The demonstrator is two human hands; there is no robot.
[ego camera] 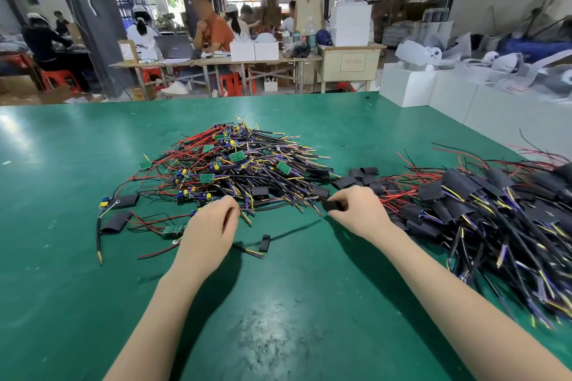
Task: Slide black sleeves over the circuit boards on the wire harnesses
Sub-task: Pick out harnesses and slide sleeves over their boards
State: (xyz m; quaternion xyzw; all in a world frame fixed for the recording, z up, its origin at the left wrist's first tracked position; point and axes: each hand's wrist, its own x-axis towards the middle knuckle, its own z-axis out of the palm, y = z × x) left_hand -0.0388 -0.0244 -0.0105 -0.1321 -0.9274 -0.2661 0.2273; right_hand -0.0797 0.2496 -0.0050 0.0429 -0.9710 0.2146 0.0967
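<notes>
Pinching a black sleeve [331, 205] between thumb and fingers, the right hand [359, 213] is seen just above the green table [294, 288]; its fingertips are partly hidden behind the sleeve. A thin wire bundle [278, 203] is gripped by the left hand [210, 227], whose curled fingers are turned from view. Bare boards lie in the centre pile [235, 161]; sleeved harnesses [495, 213], blurred and cut off at the right edge, are heaped beside white boxes [433, 86].
</notes>
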